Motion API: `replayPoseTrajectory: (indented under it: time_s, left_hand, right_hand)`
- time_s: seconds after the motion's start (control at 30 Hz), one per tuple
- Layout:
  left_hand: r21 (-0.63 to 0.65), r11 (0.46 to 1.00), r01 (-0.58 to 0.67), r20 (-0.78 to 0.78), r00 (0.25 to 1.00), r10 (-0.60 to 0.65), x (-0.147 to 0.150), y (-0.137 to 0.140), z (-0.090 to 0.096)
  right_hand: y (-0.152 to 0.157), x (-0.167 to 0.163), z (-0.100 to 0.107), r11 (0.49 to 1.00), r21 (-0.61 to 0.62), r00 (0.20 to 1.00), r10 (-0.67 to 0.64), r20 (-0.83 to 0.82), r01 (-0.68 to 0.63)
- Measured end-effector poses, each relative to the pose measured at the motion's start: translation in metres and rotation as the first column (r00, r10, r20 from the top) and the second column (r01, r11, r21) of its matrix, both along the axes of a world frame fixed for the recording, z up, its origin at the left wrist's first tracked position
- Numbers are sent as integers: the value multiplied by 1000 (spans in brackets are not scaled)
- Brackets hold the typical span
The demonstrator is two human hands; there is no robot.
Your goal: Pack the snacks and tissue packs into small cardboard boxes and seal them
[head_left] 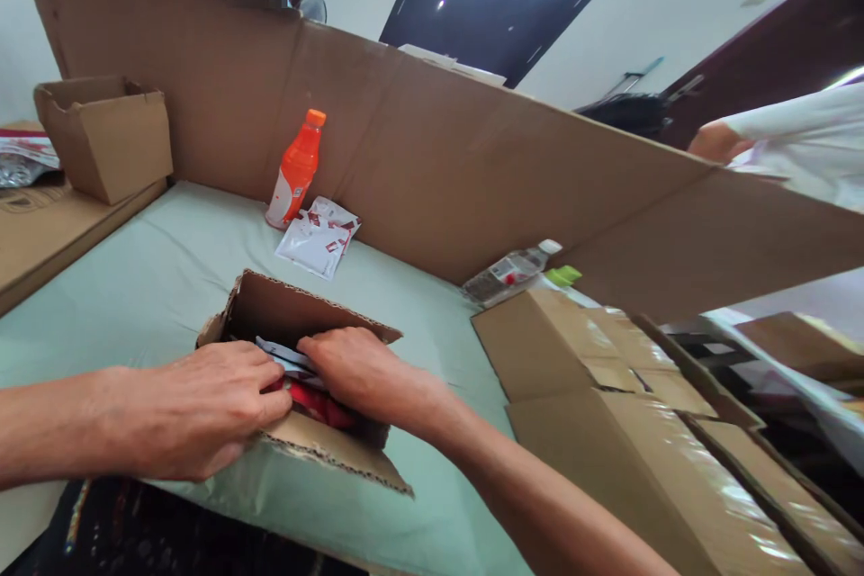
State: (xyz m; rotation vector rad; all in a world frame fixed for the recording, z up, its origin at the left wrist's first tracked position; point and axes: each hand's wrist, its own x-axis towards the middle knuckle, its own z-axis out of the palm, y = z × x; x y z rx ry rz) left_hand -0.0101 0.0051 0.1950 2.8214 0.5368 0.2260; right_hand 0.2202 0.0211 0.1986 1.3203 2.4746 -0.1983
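Observation:
An open cardboard box (337,454) stands on the pale green cloth in front of me. Inside it lie a red packet (317,400) and a silvery-white packet (287,357). My left hand (216,405) bends over the box's left end, its fingers curled together beside the packets and its thumb low on the outside. From the right, my right hand (357,369) reaches into the box with fingers closed at the edge of the silvery-white packet. The fingertips of that hand are partly hidden.
An orange bottle (297,166) and flat white sachets (317,241) are near the cardboard partition (432,162). A clear bottle (509,274) leans there. Cardboard boxes (607,459) line the right; a tall open carton (125,144) stands left. Another person's arm (776,130) shows beyond the partition.

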Motion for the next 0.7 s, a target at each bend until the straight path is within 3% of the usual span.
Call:
replayPoseTrajectory:
  time_s: [0.07,0.17,0.23,0.3,0.37,0.47,0.53,0.63,0.67,0.7]
  left_hand:
    - [69,997,-28,100,995,21,-17,-5,4]
    - [86,942,-325,284,914,290,-48,-15,-4]
    - [-33,855,-518,346,797,496,-62,-21,-20]
    - [-162,785,-598,361,704,611,-65,-26,-40]
    - [-239,781,-578,364,692,623,-59,-27,-60]
    - [-225,848,-481,379,758,531,-46,-22,-80]
    - [-156,888,-433,432,778,455,-40,-16,-84]
    - [-102,890,-444,539,727,424,-35,-10,-81]
    - [-90,876,-475,567,698,437,-33,-9,-79]
    - [-72,855,-514,584,673,454,-32,-9,-76]
  right_hand:
    - [-10,17,8,990,132,965,-8,-261,44]
    - [-29,48,6,919,346,755,88,-649,191]
    - [-38,62,-6,893,361,675,93,-732,270]
    - [-42,66,-20,909,313,670,53,-740,275]
    - [-42,64,-31,937,257,677,32,-735,235]
    - [-41,62,-37,948,240,639,54,-767,208]
    - [-40,65,-36,898,327,587,99,-803,295]
    - [-33,69,-37,751,466,563,154,-812,467]
    - [-29,70,-39,747,465,571,140,-809,476]
    - [-26,71,-41,775,439,581,116,-806,454]
